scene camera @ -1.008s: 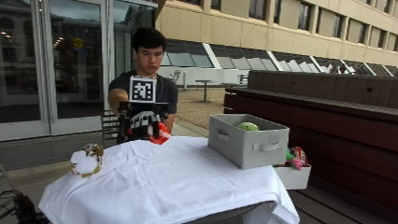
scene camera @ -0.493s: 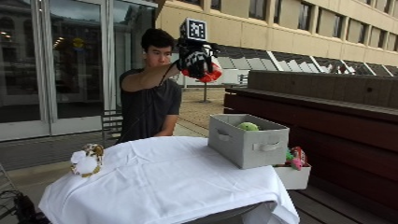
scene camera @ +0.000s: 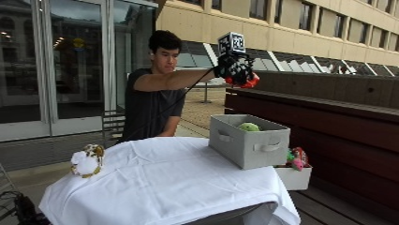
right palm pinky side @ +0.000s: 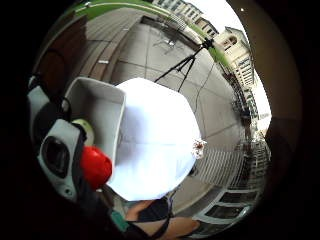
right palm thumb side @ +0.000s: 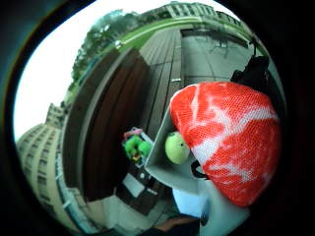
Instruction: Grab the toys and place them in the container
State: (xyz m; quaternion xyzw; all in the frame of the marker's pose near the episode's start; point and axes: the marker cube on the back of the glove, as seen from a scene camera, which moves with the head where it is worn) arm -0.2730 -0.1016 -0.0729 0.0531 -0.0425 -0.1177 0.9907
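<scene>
My gloved right hand [scene camera: 235, 69] is held high above the grey fabric container [scene camera: 249, 146] and grips a red-and-white meat-like toy [scene camera: 247, 82]. That red-and-white toy [right palm thumb side: 227, 140] fills much of the thumb side palm view, with the container [right palm thumb side: 165, 169] below it. A green round toy [scene camera: 249, 126] lies inside the container, and the green toy [right palm thumb side: 176, 147] also shows in the thumb side view. A white and gold plush toy [scene camera: 86, 161] sits at the table's far left edge. The little finger side view shows the red toy [right palm pinky side: 95, 166] beside the container [right palm pinky side: 95, 107].
The table wears a white cloth [scene camera: 162, 183]. A small white box [scene camera: 294, 174] with green and pink toys [scene camera: 295, 157] stands beside the container, off the table's right side. A dark wooden bench wall [scene camera: 336, 122] runs along the right. A tripod [right palm pinky side: 187, 60] stands on the pavement.
The hand has lifted the red toy from the table's far edge up high, then moved it right and a little lower, over the container.
</scene>
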